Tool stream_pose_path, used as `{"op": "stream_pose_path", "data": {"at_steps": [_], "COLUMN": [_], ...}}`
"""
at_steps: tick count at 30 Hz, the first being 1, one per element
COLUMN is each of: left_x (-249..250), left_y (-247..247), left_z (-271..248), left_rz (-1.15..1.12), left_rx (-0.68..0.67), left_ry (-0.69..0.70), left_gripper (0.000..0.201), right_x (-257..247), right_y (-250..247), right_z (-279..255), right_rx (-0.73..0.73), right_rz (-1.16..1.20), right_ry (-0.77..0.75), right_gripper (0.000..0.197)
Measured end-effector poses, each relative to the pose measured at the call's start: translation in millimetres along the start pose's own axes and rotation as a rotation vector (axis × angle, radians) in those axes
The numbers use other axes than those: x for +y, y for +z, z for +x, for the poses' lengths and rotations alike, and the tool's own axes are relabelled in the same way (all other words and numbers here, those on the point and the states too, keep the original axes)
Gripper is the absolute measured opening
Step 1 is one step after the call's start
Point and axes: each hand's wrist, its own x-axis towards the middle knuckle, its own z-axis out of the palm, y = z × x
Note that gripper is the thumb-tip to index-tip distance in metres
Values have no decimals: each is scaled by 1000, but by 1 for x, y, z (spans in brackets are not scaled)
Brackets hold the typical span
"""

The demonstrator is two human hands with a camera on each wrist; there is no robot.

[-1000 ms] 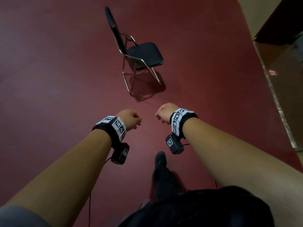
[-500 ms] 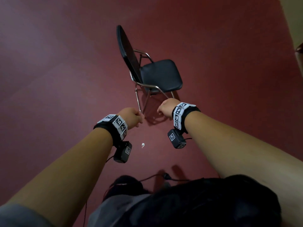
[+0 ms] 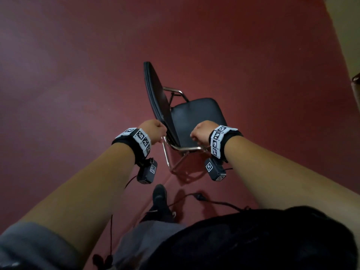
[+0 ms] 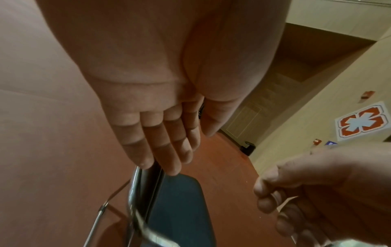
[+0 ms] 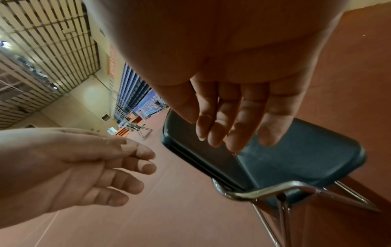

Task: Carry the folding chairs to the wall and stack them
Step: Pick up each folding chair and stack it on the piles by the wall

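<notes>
- Left hand, arm stretched forward and down, sits at the near edge of the folding chair's backrest. In the left wrist view its fingers lie nearly straight and close together, tips just over the chrome frame tube; contact cannot be told, and they hold nothing.
- Folding chair stands unfolded on the red floor between the two hands, black seat to the right of its backrest, chrome legs below.
- Right hand hangs above the near edge of the seat. In the right wrist view its fingers point down, loosely extended and slightly spread, clear of the seat and holding nothing.
- Against half a second ago, the chair lies closer beneath the person, and both hands have reached it: the left beside the backrest, the right over the seat.
</notes>
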Motion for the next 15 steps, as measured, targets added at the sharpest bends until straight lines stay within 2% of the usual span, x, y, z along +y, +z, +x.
{"op": "stream_pose_path", "data": {"at_steps": [3,6,8,10,12,15], "left_x": [23,40,46,45,42,51], "left_y": [-45,-71,-73,-68,-65,-61], "left_z": [56,103,126,144,154,157], "left_rz": [101,144,188,253,292,299], "left_rx": [94,156,126,50,18,-8], "left_ry": [15,-70,-128,-134,-99,30], "left_gripper": [21,25,33,50,70,73], "right_x": [-44,-76,-87,-96,-98,-101], "right_y": [-12,-17,-18,-23,-29,-40], "right_z": [50,82,99,110,129,160], "right_rx": [10,-15,-81,-135,-158,-150], "right_rz": [73,118,101,104,153,237], "right_ry": [20,29,37,60,91,106], "right_gripper": [4,5,8,15,18,17]}}
